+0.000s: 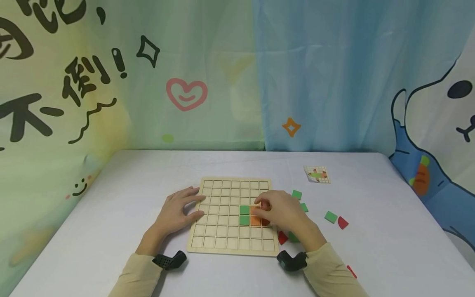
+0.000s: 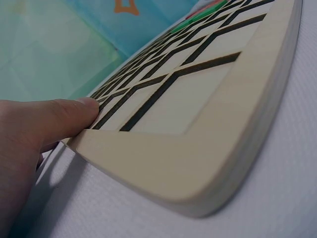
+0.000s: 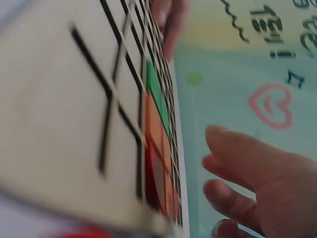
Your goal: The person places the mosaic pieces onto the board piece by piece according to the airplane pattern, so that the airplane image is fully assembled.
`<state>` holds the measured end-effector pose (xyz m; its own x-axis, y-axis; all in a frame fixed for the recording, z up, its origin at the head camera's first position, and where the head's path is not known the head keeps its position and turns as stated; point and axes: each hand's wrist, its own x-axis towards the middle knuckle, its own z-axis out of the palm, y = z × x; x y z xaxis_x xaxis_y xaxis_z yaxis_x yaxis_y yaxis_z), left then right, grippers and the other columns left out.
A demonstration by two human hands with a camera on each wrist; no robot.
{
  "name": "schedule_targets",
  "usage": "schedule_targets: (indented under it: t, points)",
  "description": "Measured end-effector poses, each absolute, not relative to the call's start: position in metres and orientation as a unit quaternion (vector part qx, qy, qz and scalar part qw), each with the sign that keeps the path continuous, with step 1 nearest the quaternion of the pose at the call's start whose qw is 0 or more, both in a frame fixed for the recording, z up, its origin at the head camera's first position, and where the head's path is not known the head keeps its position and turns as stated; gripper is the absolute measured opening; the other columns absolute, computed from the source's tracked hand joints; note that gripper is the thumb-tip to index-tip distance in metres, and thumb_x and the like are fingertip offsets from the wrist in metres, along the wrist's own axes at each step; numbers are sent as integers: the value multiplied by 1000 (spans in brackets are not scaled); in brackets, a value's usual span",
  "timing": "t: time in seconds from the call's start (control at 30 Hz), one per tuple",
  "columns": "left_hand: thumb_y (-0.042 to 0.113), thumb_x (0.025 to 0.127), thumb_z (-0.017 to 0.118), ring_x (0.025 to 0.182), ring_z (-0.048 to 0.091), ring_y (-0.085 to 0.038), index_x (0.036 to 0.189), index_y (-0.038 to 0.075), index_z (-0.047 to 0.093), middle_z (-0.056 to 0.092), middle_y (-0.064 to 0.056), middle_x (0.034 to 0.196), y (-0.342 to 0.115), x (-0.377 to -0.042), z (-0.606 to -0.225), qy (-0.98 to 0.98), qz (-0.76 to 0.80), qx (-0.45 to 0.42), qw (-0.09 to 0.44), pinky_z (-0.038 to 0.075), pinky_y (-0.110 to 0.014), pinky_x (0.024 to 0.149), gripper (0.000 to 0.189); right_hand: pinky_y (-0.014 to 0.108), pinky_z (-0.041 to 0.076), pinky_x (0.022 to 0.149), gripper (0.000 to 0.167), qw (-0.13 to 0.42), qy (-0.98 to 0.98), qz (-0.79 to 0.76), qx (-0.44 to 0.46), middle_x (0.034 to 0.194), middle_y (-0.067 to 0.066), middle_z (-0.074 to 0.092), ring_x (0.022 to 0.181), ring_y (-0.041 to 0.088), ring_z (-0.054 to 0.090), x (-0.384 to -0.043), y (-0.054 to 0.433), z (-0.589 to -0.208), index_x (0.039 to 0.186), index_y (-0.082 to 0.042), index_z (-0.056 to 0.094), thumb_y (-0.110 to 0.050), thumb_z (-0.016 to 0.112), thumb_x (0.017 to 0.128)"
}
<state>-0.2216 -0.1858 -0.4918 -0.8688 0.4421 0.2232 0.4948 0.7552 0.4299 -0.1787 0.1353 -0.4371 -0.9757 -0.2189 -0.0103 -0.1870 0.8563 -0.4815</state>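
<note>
A square wooden grid board (image 1: pixel 222 249) lies on the table. My left hand (image 1: pixel 176 212) rests at its left edge, fingers extended, and the thumb (image 2: pixel 74 113) touches the frame in the left wrist view. Two green square tiles (image 1: pixel 244 220) sit in neighbouring cells, with orange tiles (image 1: pixel 255 221) directly to their right. Beyond those, a red piece (image 1: pixel 265 222) is partly covered by my right hand (image 1: pixel 285 210). That hand hovers over the board's right side; in the right wrist view its loosely bent fingers (image 3: pixel 230 198) stand apart from the tiles, holding nothing visible.
Right of the board lie loose green tiles (image 1: pixel 331 217) and red pieces with a curved edge (image 1: pixel 343 222), some close to the right forearm. A small pattern card (image 1: pixel 317 175) lies at the back right. A printed curtain (image 1: pixel 222 74) hangs behind the white table (image 1: pixel 389 231).
</note>
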Motion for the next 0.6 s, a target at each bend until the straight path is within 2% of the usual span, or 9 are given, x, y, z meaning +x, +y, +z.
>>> schedule_targets:
  t: [0.17,0.37,0.6]
  points:
    - [49,83,65,138,38,-29,126,25,62,50,-4,143,-186,-221,-491,-935,-242,-254,53,26,-57,109,50,25,40,56,30,3,971,-232,-53,80,-6,57,71,12,50,-187,162,-436,107,-21,69,-39,72,83]
    - [49,83,65,138,37,-30,126,25,62,49,-5,143,-186,-221,-490,-937,-240,-251,49,25,-56,110,50,27,41,61,35,-41,972,-233,-5,94,4,61,76,19,51,-194,196,-440,112,-17,69,-37,73,83]
    - [49,83,65,138,38,-30,126,25,62,49,-4,143,-187,-221,-490,-936,-239,-252,52,25,-56,110,50,41,47,73,39,-44,965,-255,36,106,13,63,92,27,54,-195,227,-450,115,-13,67,-36,72,84]
